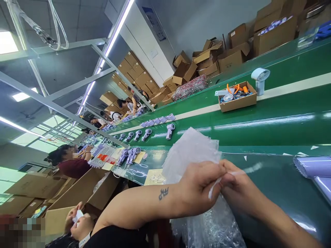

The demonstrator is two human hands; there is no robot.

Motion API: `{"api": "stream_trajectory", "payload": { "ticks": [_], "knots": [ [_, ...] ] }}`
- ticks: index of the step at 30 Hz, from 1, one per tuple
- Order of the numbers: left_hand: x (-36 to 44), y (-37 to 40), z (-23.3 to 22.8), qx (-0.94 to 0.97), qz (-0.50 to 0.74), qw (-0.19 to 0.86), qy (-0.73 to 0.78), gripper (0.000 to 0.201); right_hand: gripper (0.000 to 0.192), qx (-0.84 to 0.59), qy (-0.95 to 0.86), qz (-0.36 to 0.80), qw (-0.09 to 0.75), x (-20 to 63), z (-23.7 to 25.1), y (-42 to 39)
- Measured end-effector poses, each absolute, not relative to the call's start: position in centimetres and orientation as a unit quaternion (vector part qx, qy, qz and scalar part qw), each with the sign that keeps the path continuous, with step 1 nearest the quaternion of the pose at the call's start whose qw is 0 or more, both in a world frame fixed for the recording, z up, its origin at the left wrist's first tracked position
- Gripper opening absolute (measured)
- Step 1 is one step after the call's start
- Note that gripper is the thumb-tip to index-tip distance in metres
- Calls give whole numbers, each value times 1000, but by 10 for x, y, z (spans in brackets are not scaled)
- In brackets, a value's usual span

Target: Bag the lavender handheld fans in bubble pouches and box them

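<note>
Left hand [199,187] and right hand [236,187] both pinched shut on thin white adhesive strip [234,175], held over stack of clear plastic bags [191,151] at green conveyor belt [271,124] edge. Yellow paper note [155,177] handwriting unreadable.

We see open green belt [258,124] at twelve o'clock; a cardboard tray [237,100] and white fan [260,80] stand beyond it at one o'clock.

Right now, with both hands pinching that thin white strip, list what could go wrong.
1. The thin white strip, pinched between the left hand and right hand, looks flimsy and might tear.
2. The stack of clear plastic bags fans out loosely on the green conveyor belt; it may slide apart.
</note>
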State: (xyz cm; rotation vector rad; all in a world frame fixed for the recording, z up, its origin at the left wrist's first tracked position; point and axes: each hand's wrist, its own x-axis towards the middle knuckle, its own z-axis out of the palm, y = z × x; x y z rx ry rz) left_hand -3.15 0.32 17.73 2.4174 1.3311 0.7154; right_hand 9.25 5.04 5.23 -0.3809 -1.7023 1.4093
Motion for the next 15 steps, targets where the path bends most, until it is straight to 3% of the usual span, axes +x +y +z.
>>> {"api": "stream_trajectory", "payload": {
  "ticks": [4,10,12,15],
  "knots": [
    [-28,5,181,846,176,139,483,36,17,-203,-651,578,449,96,49,52],
    [-36,4,180,848,-124,-68,511,23,27,-233,-447,750,428,110,40,57],
    [-35,12,168,840,-151,-94,513,19,29,-241,-410,762,438,109,35,57],
    [-28,32,143,834,-157,-54,526,17,28,-257,-364,792,418,109,26,56]
  ]
}}
